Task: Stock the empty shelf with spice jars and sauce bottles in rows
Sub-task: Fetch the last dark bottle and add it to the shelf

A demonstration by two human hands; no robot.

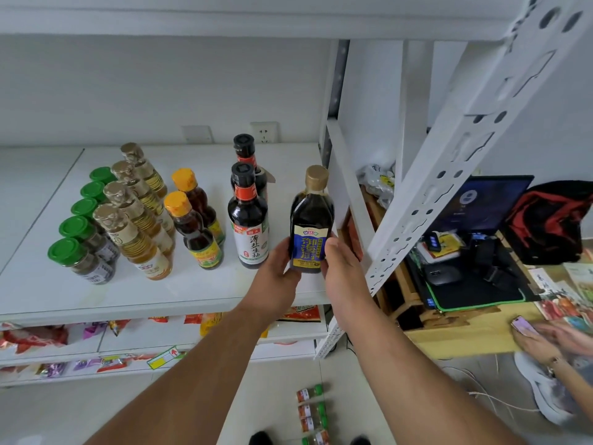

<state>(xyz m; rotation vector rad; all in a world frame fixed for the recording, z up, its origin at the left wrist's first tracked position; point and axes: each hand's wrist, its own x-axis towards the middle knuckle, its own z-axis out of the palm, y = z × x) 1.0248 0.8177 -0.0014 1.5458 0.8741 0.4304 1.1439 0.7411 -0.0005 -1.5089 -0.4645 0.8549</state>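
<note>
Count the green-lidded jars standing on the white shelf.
5, in one row at the shelf's left end, running front to back. Bottles partly cover the back ones, so another could be hidden.

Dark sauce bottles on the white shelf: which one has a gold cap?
The dark glass bottle with the blue label, far right, gripped by both hands. The two dark bottles with white labels beside it have black caps and red neck bands.

A gold-capped dark sauce bottle (310, 220) with a blue label stands upright at the white shelf's (192, 293) front right, beside rowed bottles.
</note>
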